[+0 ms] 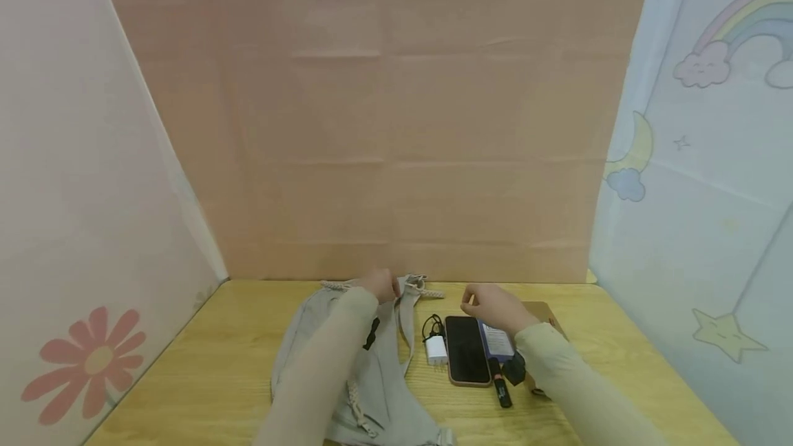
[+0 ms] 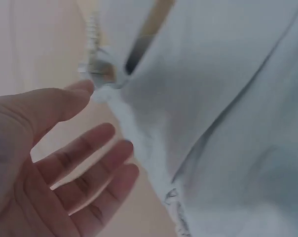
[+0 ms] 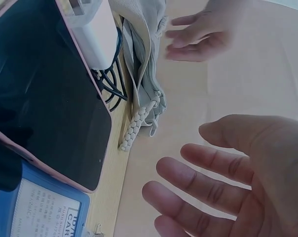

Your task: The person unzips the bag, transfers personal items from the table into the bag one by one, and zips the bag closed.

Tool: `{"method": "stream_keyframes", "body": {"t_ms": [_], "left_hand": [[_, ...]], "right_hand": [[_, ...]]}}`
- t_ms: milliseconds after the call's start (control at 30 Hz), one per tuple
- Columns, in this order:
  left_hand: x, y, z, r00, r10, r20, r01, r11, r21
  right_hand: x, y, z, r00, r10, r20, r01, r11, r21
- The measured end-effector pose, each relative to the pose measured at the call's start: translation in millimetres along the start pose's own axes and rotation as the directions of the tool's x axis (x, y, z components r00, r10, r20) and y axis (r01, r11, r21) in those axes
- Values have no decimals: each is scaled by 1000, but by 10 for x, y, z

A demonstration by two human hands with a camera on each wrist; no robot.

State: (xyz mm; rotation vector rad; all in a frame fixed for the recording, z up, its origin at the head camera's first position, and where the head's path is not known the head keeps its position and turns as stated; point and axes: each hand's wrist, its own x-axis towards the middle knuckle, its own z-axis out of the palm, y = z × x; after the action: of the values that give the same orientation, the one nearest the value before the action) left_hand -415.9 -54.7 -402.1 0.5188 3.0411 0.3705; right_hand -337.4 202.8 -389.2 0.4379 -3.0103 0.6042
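Observation:
A light grey fabric bag (image 1: pixel 372 377) with braided cords lies on the left part of the wooden table. My left hand (image 1: pixel 379 285) is at the bag's far edge; in the left wrist view its fingers (image 2: pixel 97 182) are spread and relaxed beside the cloth (image 2: pixel 213 98), holding nothing. My right hand (image 1: pixel 495 306) hovers over the far side of the small items, its fingers loosely bent and empty in the right wrist view (image 3: pixel 213 182). Nearest to it are a dark-screened phone (image 1: pixel 467 352) and a blue-edged card (image 1: pixel 497 341).
A white charger (image 1: pixel 436 349) with a black cable lies between bag and phone. A black tube (image 1: pixel 500 384), a small black object (image 1: pixel 515 367) and a brown item (image 1: pixel 545 315) lie by my right forearm. A brown paper wall (image 1: pixel 396 122) stands behind the table.

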Motion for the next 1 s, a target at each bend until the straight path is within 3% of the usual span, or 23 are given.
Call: {"method": "stream_keyframes", "body": {"t_ms": [167,300,533,600,667,767,867,1000], "left_hand": [[24,24,175,995,-79,60,78,997,28],[10,36,247,988,-138,64,139,990,-3],[30,19,287,986,-162,-45,165,983,77],[45,-12,290,982,-171,-75,176,983,60],[50,-48,274,977,-188,-98,188,982,-5],[34,-105,188,973,-205,-103,183,965,-189],[-9,-176,47,978,-194,-74,153,914,-375],[-70,-279,-127,986,-167,-7,139,844,-518]], "right_hand": [[-10,-37,32,1000,-5,-5,5,1000,3],[2,-36,68,1000,-7,-7,7,1000,-10],[10,-55,86,1000,-14,-1,14,1000,3],[12,-61,97,1000,-9,2,9,1000,-1],[11,-69,106,1000,-5,4,5,1000,-4],[11,-78,123,1000,-4,4,4,1000,-4],[17,-98,139,1000,-5,5,5,1000,2],[30,-133,160,1000,-8,14,7,1000,11]]}}
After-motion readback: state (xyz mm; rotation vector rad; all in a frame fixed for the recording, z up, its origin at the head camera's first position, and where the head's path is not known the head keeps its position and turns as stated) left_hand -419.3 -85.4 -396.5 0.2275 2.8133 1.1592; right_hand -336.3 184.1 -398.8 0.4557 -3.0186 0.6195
